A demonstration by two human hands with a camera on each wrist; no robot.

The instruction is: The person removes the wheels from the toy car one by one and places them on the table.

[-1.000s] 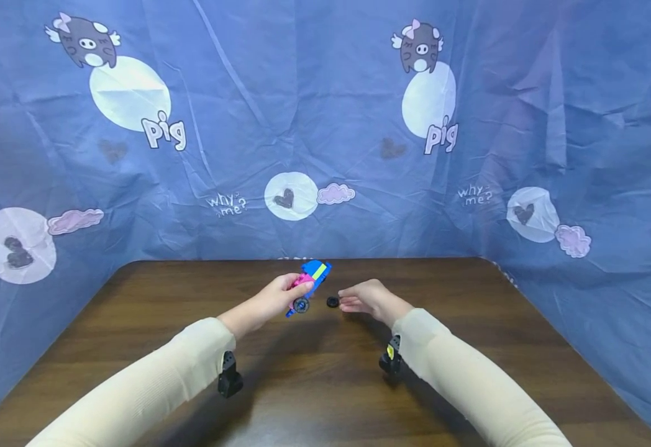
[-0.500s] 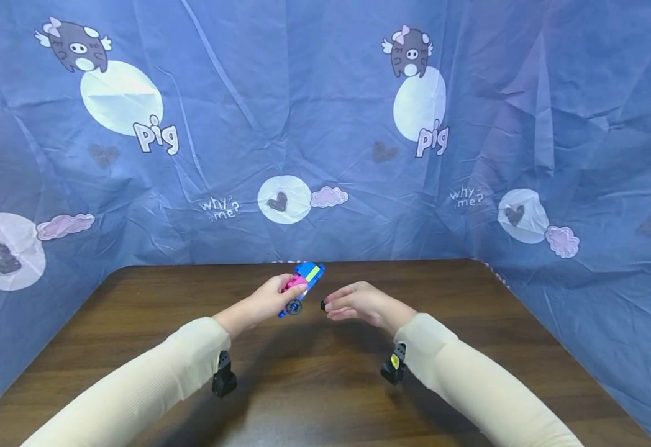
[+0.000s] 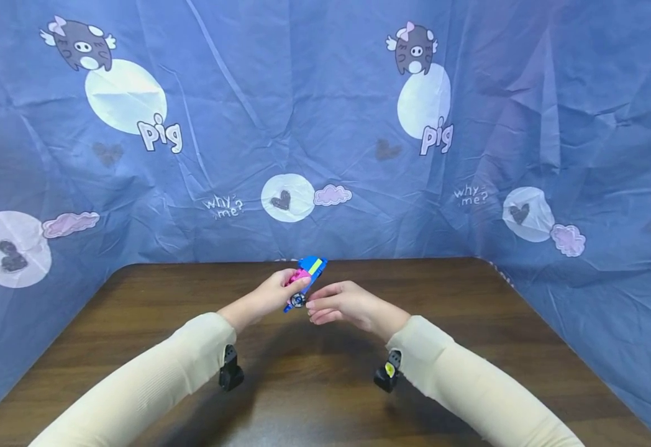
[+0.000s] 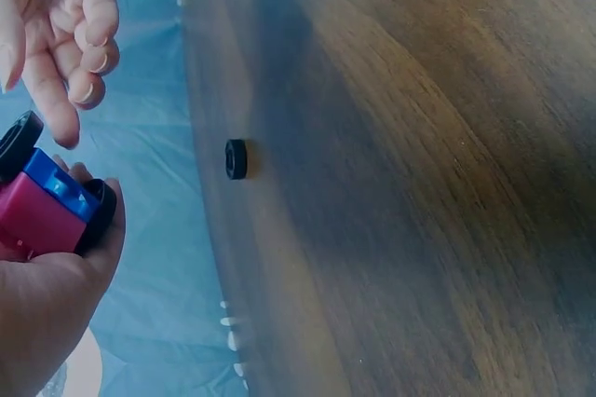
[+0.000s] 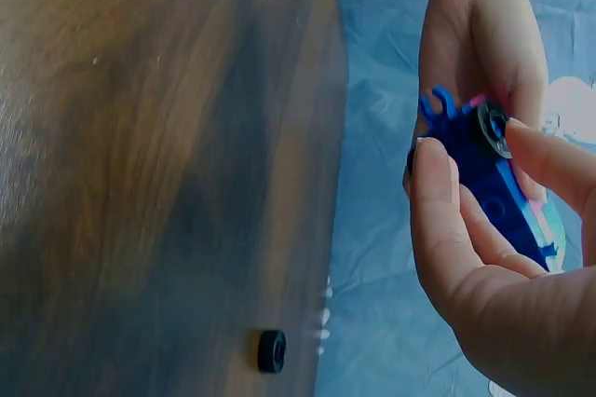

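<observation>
You can read print only on the blue cloth [image 3: 325, 93] hung behind the table. The word "pig" [image 3: 160, 135] stands under the left white circle and again as "pig" [image 3: 436, 138] at the right; "why me?" [image 3: 222, 205] appears left of centre and again at the right.

Left hand [image 3: 269, 297] curled in a grip, right hand [image 3: 339, 304] close beside, fingers loosely bent.

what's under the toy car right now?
Bare wooden table; the toy car is held above it by the left hand. A loose black wheel lies apart. The car's far side is hidden.
</observation>
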